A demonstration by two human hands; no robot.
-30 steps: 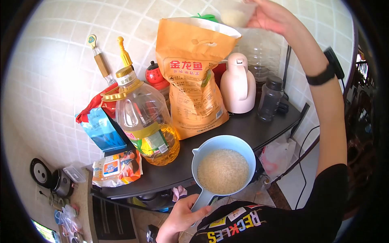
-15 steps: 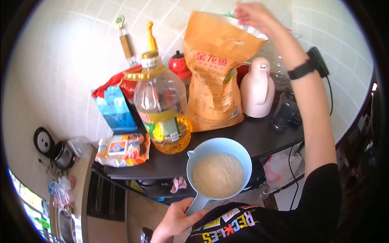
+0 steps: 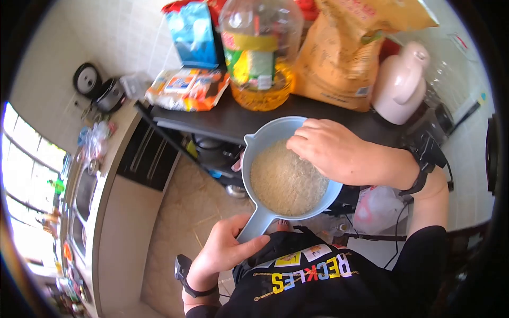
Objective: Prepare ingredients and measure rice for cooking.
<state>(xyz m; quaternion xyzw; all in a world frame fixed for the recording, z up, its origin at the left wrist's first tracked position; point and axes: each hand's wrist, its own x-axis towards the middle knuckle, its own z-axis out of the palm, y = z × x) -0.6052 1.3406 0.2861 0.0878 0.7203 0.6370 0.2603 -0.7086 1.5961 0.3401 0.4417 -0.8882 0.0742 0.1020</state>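
Note:
A light blue plastic water ladle [image 3: 297, 125] with a spout holds white rice [image 3: 286, 177]. My left hand [image 3: 225, 246] is closed around its handle, the thumb lying along the top. Over the right part of the bowl hangs my right hand [image 3: 331, 151], fingers curled down and pressed together above the rice. What it holds, if anything, is hidden beneath the fingers. Behind the ladle, on a dark shelf top, stand a big bottle of yellow cooking oil [image 3: 262, 58] and an orange rice bag [image 3: 336, 58], its upper part cut off by the view.
A pink thermos jug [image 3: 401, 85] stands right of the bag. To the left are a blue pouch [image 3: 193, 34] and a pack of wipes [image 3: 188, 89]. A counter with a sink [image 3: 85, 196] runs along the left. Plastic bags [image 3: 377, 206] hang below the shelf at right.
My right hand has come down from the rice bag's open top to the ladle. The bag's top has folded over to the right. The view has tilted downward.

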